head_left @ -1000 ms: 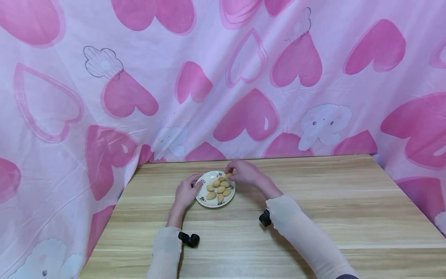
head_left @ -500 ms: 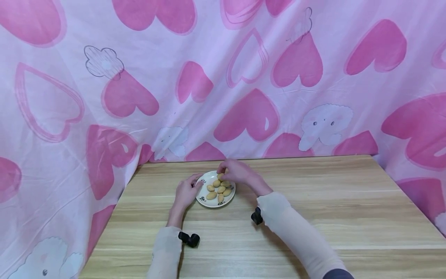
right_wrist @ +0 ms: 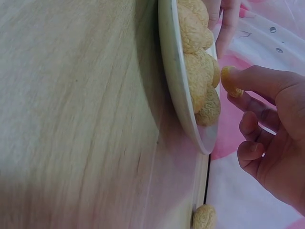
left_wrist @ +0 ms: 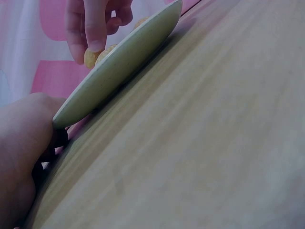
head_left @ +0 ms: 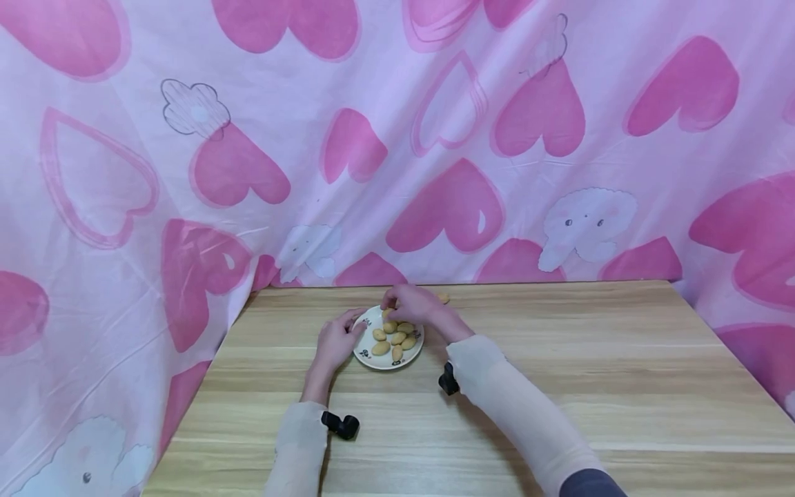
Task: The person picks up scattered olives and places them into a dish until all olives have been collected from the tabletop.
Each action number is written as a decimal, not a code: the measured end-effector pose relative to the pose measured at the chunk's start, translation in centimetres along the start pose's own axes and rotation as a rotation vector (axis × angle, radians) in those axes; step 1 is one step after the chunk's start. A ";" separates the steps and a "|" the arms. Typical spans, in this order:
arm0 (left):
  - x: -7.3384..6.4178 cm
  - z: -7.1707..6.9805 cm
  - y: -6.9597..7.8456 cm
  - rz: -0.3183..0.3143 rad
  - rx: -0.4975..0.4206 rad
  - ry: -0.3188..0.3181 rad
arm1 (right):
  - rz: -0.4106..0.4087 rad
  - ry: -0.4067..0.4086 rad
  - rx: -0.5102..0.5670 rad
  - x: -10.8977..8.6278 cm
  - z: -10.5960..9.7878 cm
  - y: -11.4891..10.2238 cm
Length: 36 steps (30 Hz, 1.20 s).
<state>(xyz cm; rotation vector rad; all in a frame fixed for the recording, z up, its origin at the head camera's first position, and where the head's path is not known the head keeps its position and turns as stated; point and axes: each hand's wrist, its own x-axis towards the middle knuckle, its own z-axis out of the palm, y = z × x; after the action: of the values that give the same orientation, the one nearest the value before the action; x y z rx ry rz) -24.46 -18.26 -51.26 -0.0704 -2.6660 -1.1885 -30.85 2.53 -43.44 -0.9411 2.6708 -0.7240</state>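
A white plate (head_left: 366,355) with small dark motifs around its rim holds several small tan ovals (head_left: 381,348) with wrinkled skin, perhaps nuts or cookies. At the plate's left edge my left hand (head_left: 335,343) grips the rim, thumb on top; its other fingers are partly hidden. My right hand (head_left: 413,304) is over the plate's far side and pinches one wrinkled tan oval (right_wrist: 230,83) between thumb and forefinger. That same oval (left_wrist: 91,58) shows beneath the right fingertips in the left wrist view, near the pieces on the plate. The other right fingers are curled loosely.
One loose tan oval (head_left: 444,298) lies on the wooden table (head_left: 590,373) near its back edge, behind my right wrist. A pink heart-print cloth (head_left: 435,138) hangs behind the table. Black wrist cameras (head_left: 341,424) are strapped on both sleeves.
My right hand has moved left over the plate with the pinched tan oval. A loose oval at the back has come into view behind it. My left hand keeps its hold on the rim.
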 end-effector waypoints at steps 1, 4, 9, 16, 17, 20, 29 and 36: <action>0.0 0.0 0.0 0.001 0.002 -0.002 | 0.002 -0.002 -0.002 0.1 0.1 0.1; 0.0 0.1 0.1 0.001 0.004 -0.009 | 0.013 -0.008 0.007 0.4 0.3 0.3; -0.1 0.1 0.1 -0.001 0.002 -0.009 | 0.047 -0.023 0.006 0.6 0.5 0.2; 0.0 0.4 0.3 0.004 0.007 0.003 | 0.055 -0.025 0.005 0.6 0.5 0.4; 0.0 0.4 0.3 0.004 0.009 0.003 | 0.055 -0.022 0.009 0.5 0.5 0.5; 0.0 0.4 0.3 0.000 0.011 -0.001 | 0.054 -0.008 0.021 0.4 0.5 0.9; 0.0 0.2 0.3 -0.007 0.012 0.001 | 0.023 0.078 0.005 -0.8 0.3 1.9; -0.1 0.0 0.5 -0.014 0.007 0.002 | 0.036 0.134 0.042 -2.1 0.0 2.3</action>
<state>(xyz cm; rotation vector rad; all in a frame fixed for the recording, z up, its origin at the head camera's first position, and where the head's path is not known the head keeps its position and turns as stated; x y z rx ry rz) -24.35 -17.92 -50.96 -0.0495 -2.6726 -1.1832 -30.43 5.38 -44.53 -0.8599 2.7673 -0.8606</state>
